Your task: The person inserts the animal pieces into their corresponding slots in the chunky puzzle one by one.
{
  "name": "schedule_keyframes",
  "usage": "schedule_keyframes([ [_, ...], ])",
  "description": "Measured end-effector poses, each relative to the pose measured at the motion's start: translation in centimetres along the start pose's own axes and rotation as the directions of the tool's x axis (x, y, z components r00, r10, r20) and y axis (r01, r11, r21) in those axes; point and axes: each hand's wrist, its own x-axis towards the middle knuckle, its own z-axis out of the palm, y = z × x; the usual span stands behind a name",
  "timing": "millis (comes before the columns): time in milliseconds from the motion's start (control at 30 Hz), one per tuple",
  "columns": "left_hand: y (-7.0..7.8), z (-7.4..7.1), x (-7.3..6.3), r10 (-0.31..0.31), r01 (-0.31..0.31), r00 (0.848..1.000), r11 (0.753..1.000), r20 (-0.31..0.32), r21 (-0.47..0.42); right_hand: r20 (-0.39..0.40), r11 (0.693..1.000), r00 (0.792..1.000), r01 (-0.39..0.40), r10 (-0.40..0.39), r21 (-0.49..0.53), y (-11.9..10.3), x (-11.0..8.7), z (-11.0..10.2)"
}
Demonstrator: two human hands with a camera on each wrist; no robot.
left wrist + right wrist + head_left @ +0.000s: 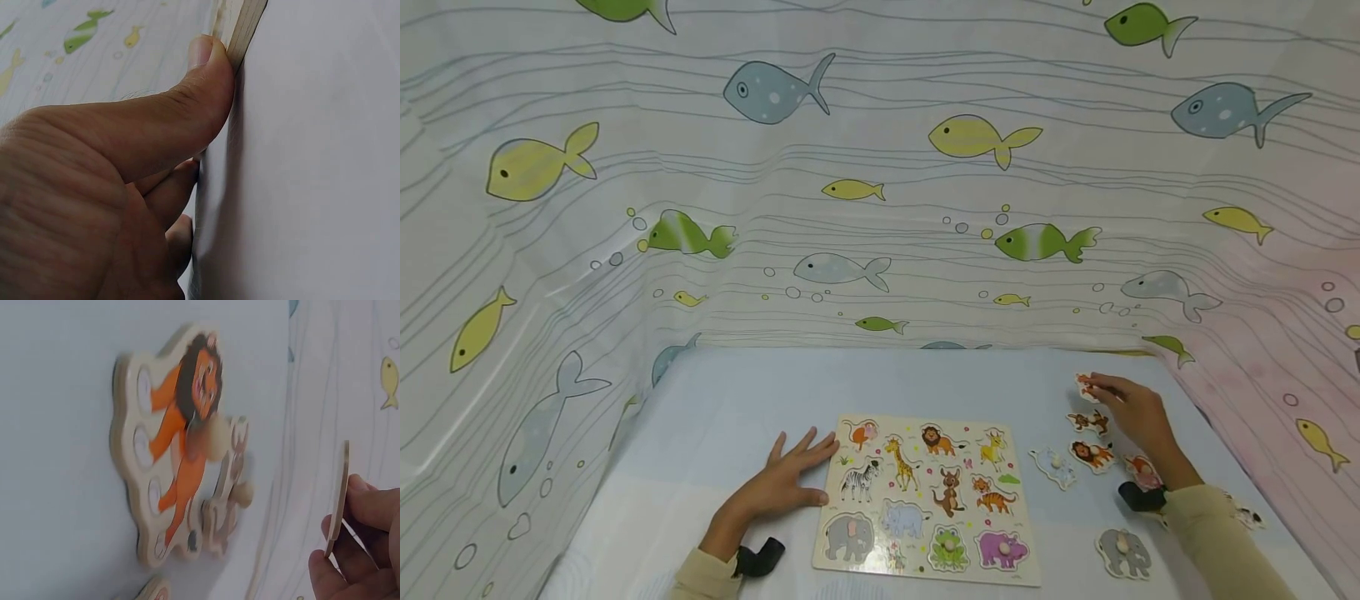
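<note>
My right hand [1131, 417] pinches a small orange animal puzzle piece [1084, 386] at the far right of the table. In the right wrist view the piece [339, 494] shows edge-on, between thumb and fingers. Just below that hand lie a kangaroo piece [1088, 422] and a lion piece [1092, 456], both with wooden knobs. With fingers spread, my left hand [778, 483] rests against the left side of the wooden animal puzzle board [872, 570]. Its thumb [206, 69] touches the board's edge. Knobbed frog [949, 550] and hippo [1002, 550] pieces sit in the board.
Right of the board are a pale blue piece [1052, 467], a grey elephant piece [1123, 552], an orange-red piece [1142, 472] and a black-and-white piece [1247, 512] partly behind the right arm. Fish-patterned sheeting [910, 225] stands around the table.
</note>
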Motion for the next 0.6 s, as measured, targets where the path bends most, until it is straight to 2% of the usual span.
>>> schedule_keyframes([
  [233,0.2,0.0,-0.1,0.001,-0.001,1.0,1.0,0.005,0.012,-0.002,0.998,0.998,0.059,-0.059,0.018,-1.9,-1.4,-0.1],
  [400,0.4,-0.1,-0.1,-0.003,0.003,1.0,1.0,0.006,0.02,-0.017,0.992,0.992,0.124,-0.124,0.014,-2.4,-2.3,-0.1],
  [600,0.5,-0.2,-0.1,-0.006,0.006,1.0,1.0,0.008,0.013,-0.097,0.967,0.963,0.254,-0.253,0.0,-2.9,-3.2,0.6],
])
